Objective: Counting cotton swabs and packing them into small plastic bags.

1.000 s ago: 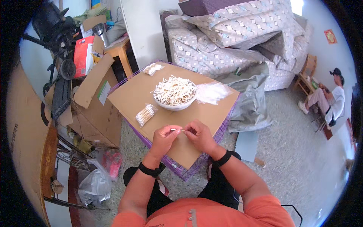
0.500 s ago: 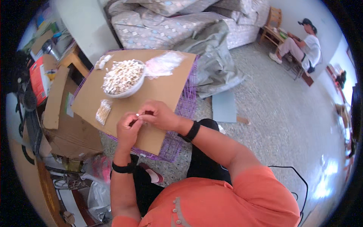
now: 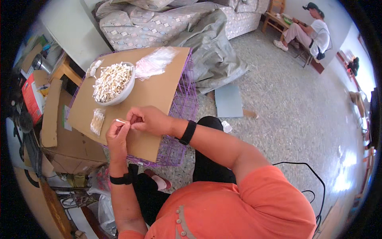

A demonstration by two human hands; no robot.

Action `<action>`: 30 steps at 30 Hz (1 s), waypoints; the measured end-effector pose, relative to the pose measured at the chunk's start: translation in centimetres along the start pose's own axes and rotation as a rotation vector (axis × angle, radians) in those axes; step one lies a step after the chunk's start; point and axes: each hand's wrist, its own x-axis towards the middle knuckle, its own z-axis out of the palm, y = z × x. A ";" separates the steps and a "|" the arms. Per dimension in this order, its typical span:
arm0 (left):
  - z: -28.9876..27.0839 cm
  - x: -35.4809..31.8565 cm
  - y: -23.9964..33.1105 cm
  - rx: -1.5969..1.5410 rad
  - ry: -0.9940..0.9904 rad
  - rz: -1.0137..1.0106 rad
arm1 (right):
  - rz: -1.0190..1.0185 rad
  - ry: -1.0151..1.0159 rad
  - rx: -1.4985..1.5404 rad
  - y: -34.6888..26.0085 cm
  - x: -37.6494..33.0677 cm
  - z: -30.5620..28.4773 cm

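Fingers of your left hand (image 3: pixel 116 137) are closed in a pinch, thumb against forefinger, and there's a white-tipped cotton swab (image 3: pixel 121 121) between them, over the near part of the cardboard sheet (image 3: pixel 147 97). Your right hand (image 3: pixel 151 120) is right beside it, thumb and forefinger curled close together; whether they have the swab's other end, I can't tell from here.

It's a slim thing, so a light pinch on the stick should serve you best: too firm could bend it, and fingertips off the cotton would spare the tip. Steady wrists would help, too.

Ahead of you, the white bowl (image 3: pixel 124 96) carries a heap of loose swabs (image 3: pixel 111 81), with clear plastic bags (image 3: pixel 155 63) just to its right. Nearer, left of your left hand, lies a packed bag of swabs (image 3: pixel 97 121).
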 end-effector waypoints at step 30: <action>0.5 -0.3 1.4 -0.228 0.047 -0.065 | 0.061 0.043 -0.063 -0.3 0.2 0.6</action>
